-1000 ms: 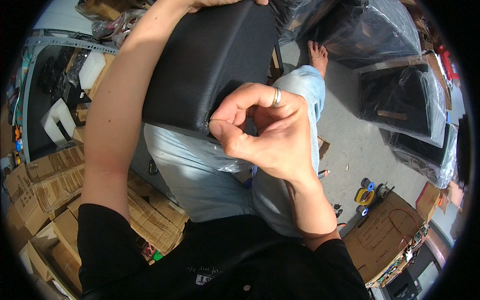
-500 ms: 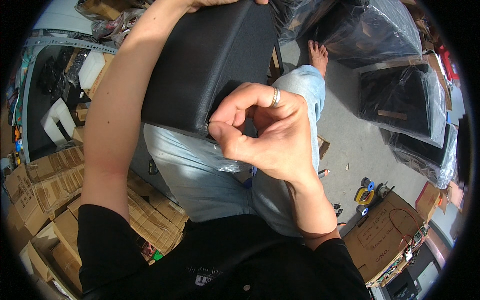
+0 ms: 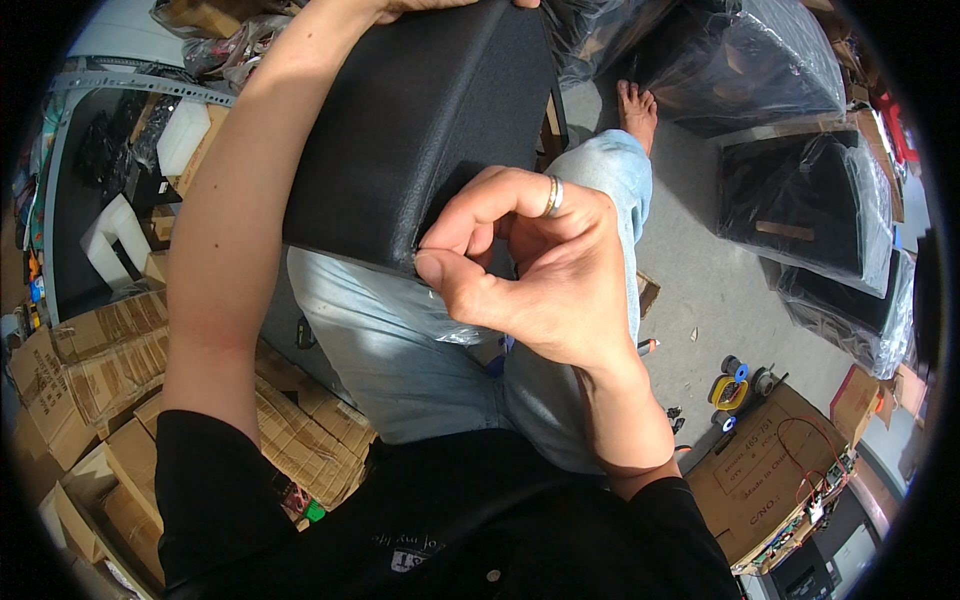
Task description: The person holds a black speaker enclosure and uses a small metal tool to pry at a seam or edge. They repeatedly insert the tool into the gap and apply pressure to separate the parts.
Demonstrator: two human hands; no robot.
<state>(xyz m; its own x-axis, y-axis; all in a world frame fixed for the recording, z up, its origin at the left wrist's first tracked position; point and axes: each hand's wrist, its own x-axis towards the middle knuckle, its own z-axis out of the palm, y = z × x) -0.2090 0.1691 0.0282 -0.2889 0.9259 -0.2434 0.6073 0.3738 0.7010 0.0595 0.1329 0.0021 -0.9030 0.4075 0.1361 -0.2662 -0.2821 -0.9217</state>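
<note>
Black short-sleeved shirt (image 3: 440,520), light blue jeans (image 3: 420,370), a ring (image 3: 552,196), bare foot (image 3: 636,108).

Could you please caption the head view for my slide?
Right hand pinches the lower corner of a black box on the lap, left hand gripping its top.

A: What does the right hand (image 3: 540,270) do?
B: Its thumb and forefinger pinch the lower corner of a black textured box (image 3: 420,120) resting on the knee in pale jeans (image 3: 400,350).
A: And the left hand (image 3: 440,5)?
B: It clasps the box's far top edge. Cardboard cartons (image 3: 90,350) lie left.
</note>
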